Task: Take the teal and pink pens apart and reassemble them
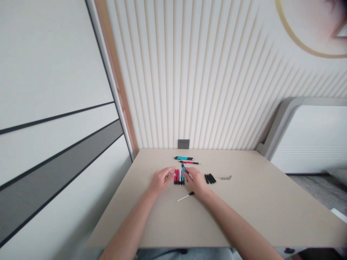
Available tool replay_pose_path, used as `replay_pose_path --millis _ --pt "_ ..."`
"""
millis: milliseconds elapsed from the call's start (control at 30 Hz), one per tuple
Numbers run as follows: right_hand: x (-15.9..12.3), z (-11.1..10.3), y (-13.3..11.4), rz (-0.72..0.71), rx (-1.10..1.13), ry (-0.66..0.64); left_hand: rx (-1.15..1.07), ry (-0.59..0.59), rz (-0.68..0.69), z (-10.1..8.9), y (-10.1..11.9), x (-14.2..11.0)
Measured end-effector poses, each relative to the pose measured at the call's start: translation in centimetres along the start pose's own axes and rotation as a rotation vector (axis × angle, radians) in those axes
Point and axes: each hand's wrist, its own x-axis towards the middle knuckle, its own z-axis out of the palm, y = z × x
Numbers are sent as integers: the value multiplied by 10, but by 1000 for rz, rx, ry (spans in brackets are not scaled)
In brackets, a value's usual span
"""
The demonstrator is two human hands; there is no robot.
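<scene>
Over the table (252, 213), left hand (162, 180) curls its fingers together, right hand (195, 181) apparently pinches a teal pen part (184, 168).

This looks like a room in a private home, probably a bedroom or study. A fluted cream wall panel (189, 79) with a wall socket (183, 144) stands behind a plain beige desk (257, 213), beside tall white-and-grey wardrobe doors (54, 108), with a gold-rimmed round wall picture (311, 25) above and a white, grey-framed piece of furniture (309, 139) to the right.
</scene>
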Motion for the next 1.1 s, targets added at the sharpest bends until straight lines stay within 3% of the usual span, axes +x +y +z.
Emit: replay_pose_path --millis 133,267,367,500,633,933,1100 --pt "0 -7 9 260 231 98 84 29 -39 -3 0 3" --pt "-1 -13 17 311 333 87 136 -73 49 -3 2 6" --pt "1 -15 20 274 296 114 180 -194 137 0 6 7" --pt "3 -19 19 115 151 136 241 -323 207 5 10 5" --pt "1 -21 19 54 111 60 262 -397 242 11 12 3" --pt "1 -15 22 44 145 -26 296 -404 272 17 9 3" --pt "2 -13 27 -63 151 -25 320 -381 280 21 8 3"
